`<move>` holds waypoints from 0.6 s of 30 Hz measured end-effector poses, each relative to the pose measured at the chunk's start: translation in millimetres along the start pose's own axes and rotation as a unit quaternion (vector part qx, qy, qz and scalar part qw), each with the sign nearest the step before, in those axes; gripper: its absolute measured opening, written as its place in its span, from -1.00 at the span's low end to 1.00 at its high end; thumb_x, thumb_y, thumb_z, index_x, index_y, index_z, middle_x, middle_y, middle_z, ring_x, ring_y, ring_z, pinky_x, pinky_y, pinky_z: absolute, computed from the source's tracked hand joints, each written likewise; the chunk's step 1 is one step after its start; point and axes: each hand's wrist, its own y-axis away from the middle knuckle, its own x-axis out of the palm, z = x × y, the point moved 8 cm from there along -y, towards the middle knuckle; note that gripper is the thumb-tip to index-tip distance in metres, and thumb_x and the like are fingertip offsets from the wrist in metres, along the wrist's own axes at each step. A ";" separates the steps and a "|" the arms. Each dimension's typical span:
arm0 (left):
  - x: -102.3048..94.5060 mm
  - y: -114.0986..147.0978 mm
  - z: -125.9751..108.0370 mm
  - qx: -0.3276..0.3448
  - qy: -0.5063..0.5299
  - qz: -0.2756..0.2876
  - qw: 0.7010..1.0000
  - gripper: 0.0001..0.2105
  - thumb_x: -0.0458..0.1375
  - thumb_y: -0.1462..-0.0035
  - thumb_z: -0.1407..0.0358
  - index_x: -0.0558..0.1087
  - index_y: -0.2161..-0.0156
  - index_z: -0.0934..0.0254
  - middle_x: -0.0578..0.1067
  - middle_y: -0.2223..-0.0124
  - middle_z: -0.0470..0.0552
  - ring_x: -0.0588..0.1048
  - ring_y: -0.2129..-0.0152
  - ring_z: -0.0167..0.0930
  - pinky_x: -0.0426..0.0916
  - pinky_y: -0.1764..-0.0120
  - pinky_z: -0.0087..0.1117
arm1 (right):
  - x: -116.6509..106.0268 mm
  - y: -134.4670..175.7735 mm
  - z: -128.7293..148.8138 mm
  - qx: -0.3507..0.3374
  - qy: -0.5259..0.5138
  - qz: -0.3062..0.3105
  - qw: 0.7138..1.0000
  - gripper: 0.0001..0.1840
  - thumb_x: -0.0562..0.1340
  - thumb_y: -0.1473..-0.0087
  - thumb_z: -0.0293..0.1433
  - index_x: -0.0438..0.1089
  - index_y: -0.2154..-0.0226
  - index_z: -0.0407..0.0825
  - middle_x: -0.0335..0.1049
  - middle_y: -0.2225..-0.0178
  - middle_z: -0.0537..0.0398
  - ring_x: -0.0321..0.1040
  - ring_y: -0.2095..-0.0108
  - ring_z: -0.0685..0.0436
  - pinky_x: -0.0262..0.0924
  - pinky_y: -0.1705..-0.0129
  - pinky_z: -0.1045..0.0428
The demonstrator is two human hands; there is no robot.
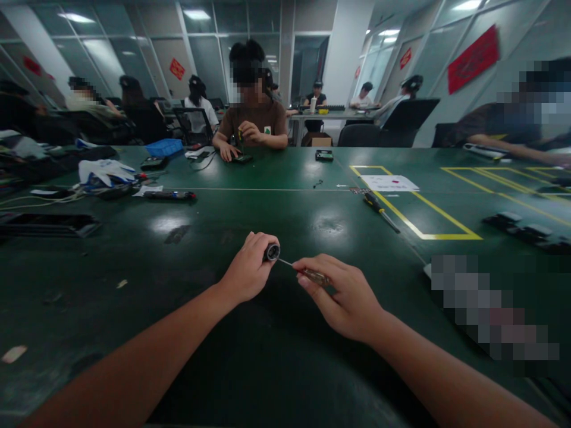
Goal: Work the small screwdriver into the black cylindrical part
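My left hand (250, 267) is wrapped round a dark cylindrical part (272, 252), whose round, hollow-looking end faces me and to the right. My fingers hide the rest of it. In my right hand (343, 291) is a screwdriver (316, 276) with a translucent amber handle, pinched between thumb and fingers. Its thin metal shaft points left and reaches the rim of the part; whether the tip touches it I cannot tell. Both hands are above the green table (214, 368).
A yellow-and-black screwdriver (379, 209) lies beyond my right hand, near yellow tape and a white sheet (389, 183). White gloves (107, 173), cables and a black tray (49, 224) are at left. Across the table a person (252, 119) works with both hands. A blurred object lies at right.
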 end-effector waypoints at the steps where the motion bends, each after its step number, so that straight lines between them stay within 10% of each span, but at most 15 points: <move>1: -0.1 -0.1 -0.4 0.000 0.000 0.001 1.000 -0.84 0.05 -0.22 0.49 0.35 0.15 0.20 0.43 0.18 -0.05 0.38 0.18 -0.32 0.22 -0.15 -0.05 | 0.0 0.3 0.1 -0.001 -0.002 0.000 1.000 -0.77 0.18 -0.30 -0.43 0.43 0.02 -0.05 0.53 0.21 0.03 0.48 0.21 -0.08 0.34 0.16 0.03; 18: -1.5 -0.5 -1.2 0.009 -0.010 -0.016 1.000 -0.84 0.07 -0.22 0.50 0.34 0.15 0.20 0.44 0.16 -0.06 0.39 0.14 -0.34 0.10 -0.26 -0.01 | -0.1 -0.2 -0.3 -0.001 -0.006 -0.002 1.000 -0.75 0.18 -0.29 -0.44 0.43 0.00 -0.05 0.54 0.18 0.01 0.49 0.19 -0.08 0.36 0.14 0.03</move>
